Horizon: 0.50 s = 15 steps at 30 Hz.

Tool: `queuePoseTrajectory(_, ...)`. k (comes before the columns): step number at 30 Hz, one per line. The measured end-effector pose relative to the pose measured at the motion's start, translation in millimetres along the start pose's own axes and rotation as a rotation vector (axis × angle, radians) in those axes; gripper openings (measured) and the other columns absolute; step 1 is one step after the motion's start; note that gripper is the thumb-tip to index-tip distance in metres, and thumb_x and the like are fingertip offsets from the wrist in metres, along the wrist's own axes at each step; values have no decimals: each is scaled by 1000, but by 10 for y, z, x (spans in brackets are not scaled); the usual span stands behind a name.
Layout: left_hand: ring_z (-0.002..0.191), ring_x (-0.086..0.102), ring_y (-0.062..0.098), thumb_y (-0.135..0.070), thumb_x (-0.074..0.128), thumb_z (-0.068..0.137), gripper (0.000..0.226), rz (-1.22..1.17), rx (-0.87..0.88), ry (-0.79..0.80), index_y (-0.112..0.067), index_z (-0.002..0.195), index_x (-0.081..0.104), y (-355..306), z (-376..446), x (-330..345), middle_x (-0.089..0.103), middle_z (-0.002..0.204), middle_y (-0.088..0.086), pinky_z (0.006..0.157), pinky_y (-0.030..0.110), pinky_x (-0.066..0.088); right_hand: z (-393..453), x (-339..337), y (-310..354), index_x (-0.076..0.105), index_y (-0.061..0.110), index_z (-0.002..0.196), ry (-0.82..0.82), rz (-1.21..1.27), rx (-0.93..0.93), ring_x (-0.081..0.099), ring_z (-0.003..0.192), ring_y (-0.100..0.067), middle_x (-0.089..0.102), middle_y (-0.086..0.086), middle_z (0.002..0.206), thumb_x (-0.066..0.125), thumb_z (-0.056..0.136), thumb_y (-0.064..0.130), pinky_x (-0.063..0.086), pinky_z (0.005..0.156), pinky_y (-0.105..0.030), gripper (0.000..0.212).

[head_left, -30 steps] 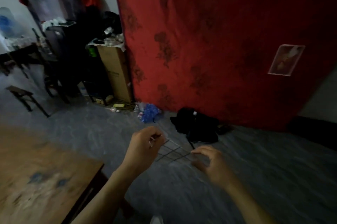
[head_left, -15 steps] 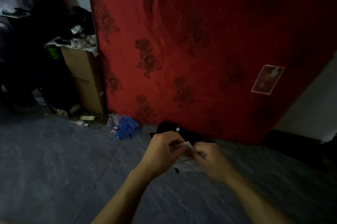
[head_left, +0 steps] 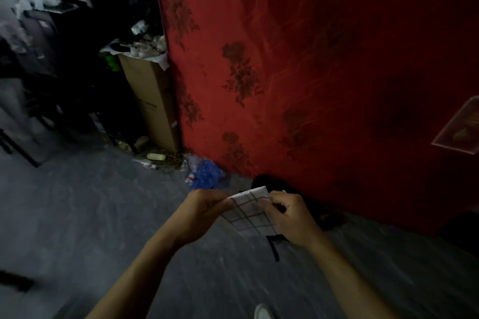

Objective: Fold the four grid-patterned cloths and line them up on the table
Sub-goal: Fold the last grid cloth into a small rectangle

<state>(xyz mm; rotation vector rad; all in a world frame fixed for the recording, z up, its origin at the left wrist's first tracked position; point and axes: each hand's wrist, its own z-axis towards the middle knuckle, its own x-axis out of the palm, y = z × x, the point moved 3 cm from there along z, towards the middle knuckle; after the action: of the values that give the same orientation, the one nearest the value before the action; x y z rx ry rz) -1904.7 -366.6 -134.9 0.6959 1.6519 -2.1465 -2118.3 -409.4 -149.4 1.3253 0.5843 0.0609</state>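
Both hands hold one grid-patterned cloth (head_left: 250,211) in the air above the grey floor (head_left: 85,215), in front of the red patterned drape (head_left: 311,72). The left hand (head_left: 204,211) pinches its left edge, the right hand (head_left: 290,215) its upper right corner. Half a second ago the hands were nearly touching and hid most of the cloth; now they are slightly apart and more grid shows. The cardboard box (head_left: 153,103) sits further right in view.

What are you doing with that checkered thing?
A person is folding a small grid-patterned cloth in the air, over a grey floor. The left hand pinches its left edge and the right hand pinches its right edge. No table shows in this view, so the cloth is not yet set down.
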Motion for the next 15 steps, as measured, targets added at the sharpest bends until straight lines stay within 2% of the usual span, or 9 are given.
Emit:
queuePoseTrajectory(3, 65, 45, 3, -55, 49, 92, 49, 85, -73, -49, -12, 69, 55, 75, 341, -98, 53, 66, 5, 61, 42, 46, 494, -113, -67, 74, 18, 80, 51, 55, -38, 65, 72, -14, 69, 3, 77, 70, 89, 23, 54, 71, -38, 11)
queuePoseTrajectory(5, 65, 50, 8, -56, 49, 91, 52, 101, -128, -80, -9, 72, 59, 96, 496, -192, 58, 71, 8, 64, 45, 47, 828, -149, -58, 73, 19, 80, 76, 68, -88, 63, 71, -10, 69, 4, 76, 71, 84, 29, 53, 70, -41, 11)
queuePoseTrajectory(7, 70, 60, 18, -52, 53, 92, 47, 58, -179, -171, -10, 79, 67, 79, 584, -324, 65, 77, 5, 67, 42, 50, 1159, -125, -35, 73, 18, 79, 127, 104, -101, 62, 71, -7, 70, 3, 76, 72, 85, 24, 53, 68, -39, 8)
queuePoseTrajectory(9, 78, 67, 15, -35, 66, 91, 26, -24, -226, -312, -11, 85, 74, 120, 626, -479, 72, 85, 2, 69, 32, 54, 1460, -42, 11, 74, 17, 80, 191, 140, -99, 64, 72, -7, 72, 1, 78, 72, 87, 16, 54, 69, -39, 7)
queuePoseTrajectory(11, 83, 70, 12, -13, 76, 84, 7, -176, -293, -471, -7, 88, 76, 226, 610, -637, 75, 88, 4, 72, 25, 54, 1718, 98, 67, 75, 17, 85, 249, 207, -95, 68, 77, -13, 75, -3, 83, 71, 89, 18, 57, 72, -41, 5)
queuePoseTrajectory(15, 89, 71, 21, 4, 72, 81, 10, -388, -412, -674, 5, 91, 73, 533, 557, -910, 75, 91, 16, 82, 37, 57, 2211, 529, 148, 75, 15, 88, 290, 306, -99, 69, 78, -21, 75, -12, 85, 73, 84, 36, 56, 75, -55, 23)
